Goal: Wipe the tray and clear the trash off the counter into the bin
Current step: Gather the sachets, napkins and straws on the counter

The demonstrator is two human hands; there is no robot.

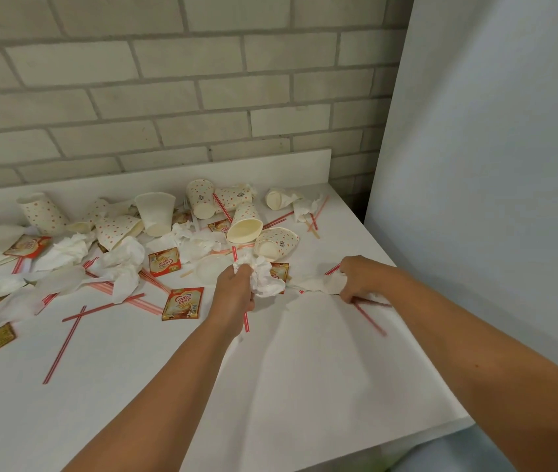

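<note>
Trash lies scattered over the white counter [141, 376]: dotted paper cups [245, 223], crumpled napkins [124, 264], red-striped straws [66, 338] and creamer sachets [182, 303]. My left hand [235, 289] grips a crumpled napkin [265, 277] together with a red straw that sticks out below the fist. My right hand [359, 277] grips another napkin [322, 284] and red straws [369, 318] near the counter's right side. No tray and no bin are in view.
A brick wall [168, 97] runs behind the counter. A tall white panel [492, 165] stands along the right side. The counter's front right corner [454, 424] drops off near my right forearm. Most litter is piled at the back and left.
</note>
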